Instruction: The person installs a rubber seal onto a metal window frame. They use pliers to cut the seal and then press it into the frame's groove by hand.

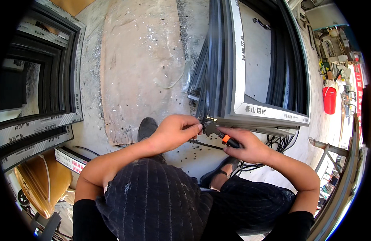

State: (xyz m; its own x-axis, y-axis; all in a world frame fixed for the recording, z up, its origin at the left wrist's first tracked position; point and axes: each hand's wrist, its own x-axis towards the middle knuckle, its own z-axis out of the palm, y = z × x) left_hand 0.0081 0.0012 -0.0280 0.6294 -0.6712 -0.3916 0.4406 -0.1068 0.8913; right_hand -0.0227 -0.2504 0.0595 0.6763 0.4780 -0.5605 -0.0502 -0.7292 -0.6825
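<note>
With bent fingers, my right hand (249,145) grips a tool with an orange-and-black handle (227,139). The tool's flat, dark metal head (212,127) meets the near left corner of a stack of dark metal window frames (240,105). My left hand (172,131) comes in from the left, its thumb and index finger pinched together at that same corner. Whatever lies between those fingertips is small and dark, and I cannot make it out. White protective film covers the top frame's faces.
More film-covered frames (78,72) stand at the left. Dark cables (281,141) lie beneath the right stack. A cardboard sheet (143,60) covers the floor ahead, with dark scraps near my feet. A yellow-brown round container (43,182) is lower left; a red bucket (329,100) stands far right.
</note>
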